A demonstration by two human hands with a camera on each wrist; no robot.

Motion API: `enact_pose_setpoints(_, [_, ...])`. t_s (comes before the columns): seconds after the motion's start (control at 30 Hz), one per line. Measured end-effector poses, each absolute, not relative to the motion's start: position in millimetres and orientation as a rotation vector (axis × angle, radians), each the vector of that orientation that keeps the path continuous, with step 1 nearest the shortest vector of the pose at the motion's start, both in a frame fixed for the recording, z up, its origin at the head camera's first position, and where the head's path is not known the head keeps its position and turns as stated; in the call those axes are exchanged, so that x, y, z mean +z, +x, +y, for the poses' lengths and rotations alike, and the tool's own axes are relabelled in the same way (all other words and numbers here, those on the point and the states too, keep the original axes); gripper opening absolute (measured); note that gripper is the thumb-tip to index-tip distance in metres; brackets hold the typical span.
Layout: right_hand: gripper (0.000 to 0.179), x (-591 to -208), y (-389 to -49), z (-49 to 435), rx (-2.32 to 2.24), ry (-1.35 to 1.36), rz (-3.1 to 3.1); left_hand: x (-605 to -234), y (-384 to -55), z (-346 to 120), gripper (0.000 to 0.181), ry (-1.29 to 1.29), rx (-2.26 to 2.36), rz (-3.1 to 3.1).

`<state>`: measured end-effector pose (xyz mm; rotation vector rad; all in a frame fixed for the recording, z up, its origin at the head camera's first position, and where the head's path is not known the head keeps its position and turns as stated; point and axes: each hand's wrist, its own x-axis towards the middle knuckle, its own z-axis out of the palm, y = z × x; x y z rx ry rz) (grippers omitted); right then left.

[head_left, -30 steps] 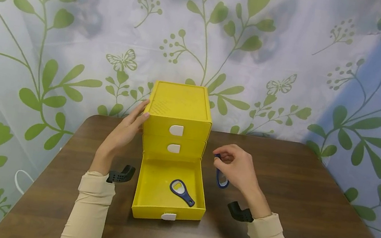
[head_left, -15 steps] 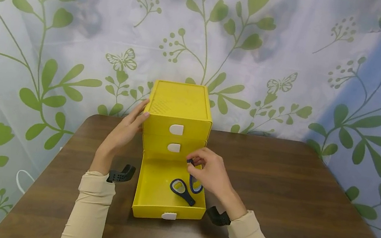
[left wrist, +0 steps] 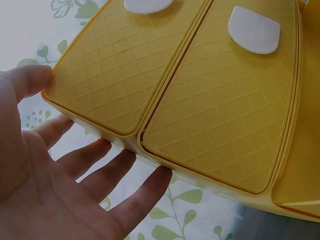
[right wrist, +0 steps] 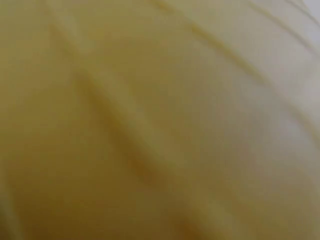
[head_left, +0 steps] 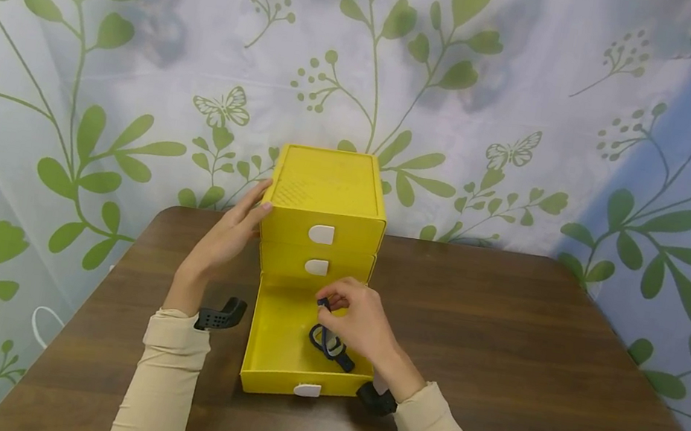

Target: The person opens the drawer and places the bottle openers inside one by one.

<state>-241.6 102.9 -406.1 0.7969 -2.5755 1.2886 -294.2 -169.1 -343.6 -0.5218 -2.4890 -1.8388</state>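
Observation:
A yellow drawer unit [head_left: 330, 183] stands on the table, its bottom drawer [head_left: 274, 344] pulled out. My left hand [head_left: 224, 245] rests on the unit's left side. In the left wrist view its fingertips [left wrist: 159, 179] touch the side wall, fingers spread and fairly straight, thumb at the front edge. Over the open drawer, my right hand [head_left: 361, 321] pinches a dark blue bottle opener [head_left: 324, 303] by its top end, so it hangs down. Beneath it, partly covered, another dark blue bottle opener [head_left: 345, 362] lies in the drawer. Only blurred yellow fills the right wrist view.
The two upper drawers, with white tabs [head_left: 321, 234], are pushed in. Brown wooden table [head_left: 501, 346] extends on both sides of the unit. A leaf-patterned curtain [head_left: 184, 32] hangs right behind it. A white cable [head_left: 37, 329] shows at the left edge.
My right hand has moved left with the bottle opener, from beside the drawer to above its inside, over the lying opener. My left hand has stayed on the unit.

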Motion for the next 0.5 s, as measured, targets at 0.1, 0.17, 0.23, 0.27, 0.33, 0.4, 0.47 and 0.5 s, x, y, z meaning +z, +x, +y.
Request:
enact_pose_setpoints(0.1, [0.014,-410.8,-240.6,99.1,1.265,0.798,-2.598,-343.1,-293.6,-169.1,0.065,-0.519,-1.837,-2.491])
enact_pose_setpoints(0.17, [0.014,-413.7,-240.7,97.3,1.253,0.802,-2.608,-343.1,-293.4,-169.2,0.065,-0.518,-1.834,-2.493])
enact_pose_setpoints(0.23, [0.013,-415.1,-240.7,96.5,1.253,0.805,-2.615,-343.4,-293.5,-169.3,0.065,-0.518,-1.834,-2.492])
enact_pose_setpoints(0.27, [0.014,-415.5,-240.9,96.4,1.255,0.805,-2.616,-343.6,-293.6,-169.2,0.065,-0.519,-1.837,-2.490])
enact_pose_setpoints(0.33, [0.015,-415.2,-241.2,96.7,1.261,0.804,-2.614,-343.4,-293.5,-169.1,0.065,-0.520,-1.842,-2.486])
enact_pose_setpoints(0.4, [0.015,-414.3,-241.3,97.7,1.262,0.805,-2.613,-343.2,-293.3,-169.0,0.066,-0.524,-1.849,-2.482])
enact_pose_setpoints(0.47, [0.015,-412.7,-241.2,98.6,1.265,0.803,-2.612,-343.3,-293.3,-169.0,0.066,-0.528,-1.858,-2.476])
enact_pose_setpoints(0.5, [0.015,-411.8,-240.9,99.0,1.272,0.806,-2.611,-343.4,-293.4,-169.1,0.066,-0.530,-1.862,-2.472])
